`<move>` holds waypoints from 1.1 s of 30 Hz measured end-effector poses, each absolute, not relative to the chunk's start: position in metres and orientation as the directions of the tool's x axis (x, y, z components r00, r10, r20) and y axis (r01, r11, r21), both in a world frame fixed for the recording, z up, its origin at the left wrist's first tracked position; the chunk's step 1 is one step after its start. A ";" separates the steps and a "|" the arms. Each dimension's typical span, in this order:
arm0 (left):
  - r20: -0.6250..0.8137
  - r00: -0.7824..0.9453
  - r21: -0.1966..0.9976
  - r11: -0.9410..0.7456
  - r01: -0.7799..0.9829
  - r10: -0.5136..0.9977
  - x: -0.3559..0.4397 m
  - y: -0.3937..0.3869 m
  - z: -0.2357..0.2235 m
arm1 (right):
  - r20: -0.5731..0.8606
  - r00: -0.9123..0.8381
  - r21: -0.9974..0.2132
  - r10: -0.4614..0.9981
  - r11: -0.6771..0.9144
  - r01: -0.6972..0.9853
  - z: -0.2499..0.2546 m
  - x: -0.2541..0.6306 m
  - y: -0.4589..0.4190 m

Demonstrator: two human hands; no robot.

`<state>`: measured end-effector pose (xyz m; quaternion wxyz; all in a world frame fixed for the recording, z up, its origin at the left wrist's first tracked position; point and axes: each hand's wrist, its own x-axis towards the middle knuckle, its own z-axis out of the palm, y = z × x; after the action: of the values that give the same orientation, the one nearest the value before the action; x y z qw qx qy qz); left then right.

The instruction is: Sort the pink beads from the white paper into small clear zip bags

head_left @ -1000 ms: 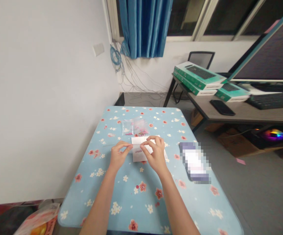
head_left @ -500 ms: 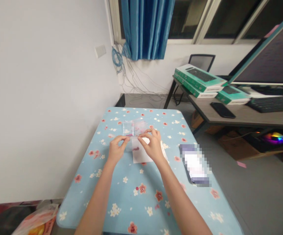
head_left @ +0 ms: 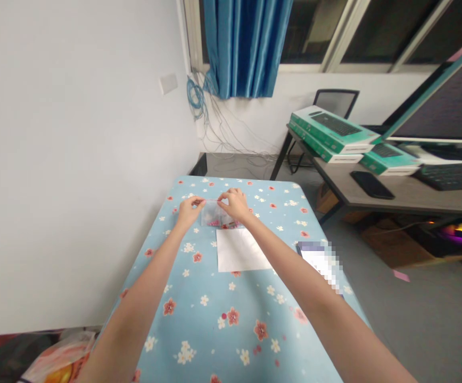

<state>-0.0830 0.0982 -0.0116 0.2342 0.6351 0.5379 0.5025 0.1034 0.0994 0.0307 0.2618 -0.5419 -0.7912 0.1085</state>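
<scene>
My left hand and my right hand are raised over the far part of the table, with thumbs and fingertips pinched. A thin string runs level across the short gap between them, with a pinkish tint; any beads on it are too small to make out. Just below and behind my fingers lie small clear plastic bags with pink beads inside, partly covered by my right hand. Nearer to me lies a white sheet of paper, its right edge under my right forearm.
The table has a blue flowered cover, with a small red dot near the front. A phone, partly blurred out, lies at the right edge. A desk with keyboard boxes, a black phone and a monitor stands to the right.
Both hands have moved forward and up, from over the paper to over the plastic bags. The dark pink beads seen against the paper before no longer show there.
</scene>
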 end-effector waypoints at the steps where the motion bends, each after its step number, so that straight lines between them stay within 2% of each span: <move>1: 0.383 -0.080 0.836 -0.308 0.454 0.920 -0.083 0.101 -0.012 | 0.312 -0.260 -0.488 0.914 0.389 0.781 0.029 0.103 0.101; 3: 0.377 -0.073 0.831 -0.303 0.466 0.923 -0.084 0.105 -0.014 | 0.366 -0.201 -0.611 0.909 0.398 0.684 0.024 0.106 0.098; 5: 0.379 -0.073 0.826 -0.302 0.476 0.922 -0.085 0.106 -0.015 | 0.407 -0.102 -0.765 0.908 0.400 0.505 0.016 0.113 0.086; 7: 0.405 -0.099 0.813 -0.309 0.494 0.909 -0.087 0.102 -0.015 | 0.362 0.013 -0.887 0.932 0.340 0.313 0.007 0.125 0.067; 9: 0.456 -0.165 0.794 -0.317 0.519 0.875 -0.086 0.091 -0.014 | 0.282 0.107 -0.950 0.953 0.262 0.173 -0.003 0.141 0.044; 12: 0.482 -0.293 0.824 -0.313 0.473 0.826 -0.075 0.062 -0.013 | 0.187 0.218 -0.982 0.958 0.176 0.070 -0.016 0.166 0.011; 15: 0.383 -0.370 0.911 -0.280 0.303 0.846 -0.051 0.026 -0.015 | 0.122 0.298 -0.992 0.947 0.125 0.007 -0.023 0.179 -0.010; 19: 0.240 -0.283 0.970 -0.236 0.050 0.929 -0.014 -0.008 -0.025 | 0.094 0.351 -0.994 0.932 0.110 -0.026 -0.029 0.178 -0.020; 22: 0.155 -0.250 0.982 -0.177 -0.068 0.956 0.002 -0.018 -0.032 | 0.093 0.340 -0.994 0.936 0.108 -0.024 -0.032 0.171 -0.023; 33: 0.090 -0.225 0.985 -0.121 -0.126 0.970 0.001 -0.021 -0.043 | 0.104 0.348 -0.994 0.932 0.104 0.019 -0.036 0.164 -0.029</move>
<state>0.0015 -0.0214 -0.0427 0.4482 0.4321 0.4886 0.6112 0.1641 -0.0290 -0.0365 0.6063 -0.5533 -0.4294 0.3766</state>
